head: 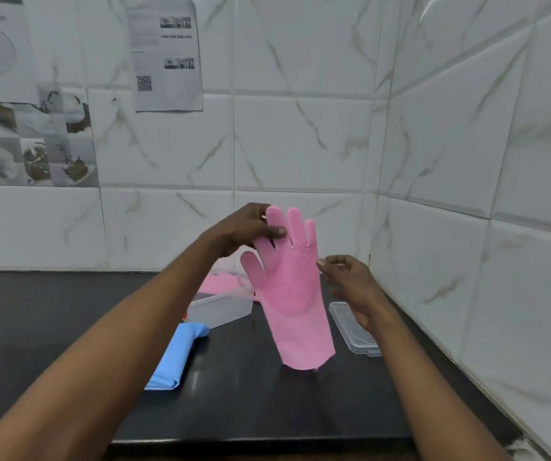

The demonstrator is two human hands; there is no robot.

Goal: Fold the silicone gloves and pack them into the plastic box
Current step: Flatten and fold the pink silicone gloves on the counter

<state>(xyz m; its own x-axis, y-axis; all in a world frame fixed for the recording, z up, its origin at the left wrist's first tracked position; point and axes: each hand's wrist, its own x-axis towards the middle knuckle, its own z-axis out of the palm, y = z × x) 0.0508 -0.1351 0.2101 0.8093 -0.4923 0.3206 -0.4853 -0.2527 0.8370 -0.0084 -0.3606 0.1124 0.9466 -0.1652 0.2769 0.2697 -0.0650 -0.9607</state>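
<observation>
Above counter (251,394) | left hand (247,231) pinches ribbed pink glove (289,291) – right hand (350,284) loose, empty

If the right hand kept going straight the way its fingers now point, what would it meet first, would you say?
Most likely the pink silicone glove: the right hand has its fingertips aimed left at the glove's edge, close beside it, while the left hand holds the glove up by its fingers. Depth is uncertain from this single view.

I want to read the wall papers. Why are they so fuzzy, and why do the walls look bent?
Head view: the papers are soft, their print too blurred to read; the wide lens bends the tile lines; the dark counter shows faint glare.
</observation>
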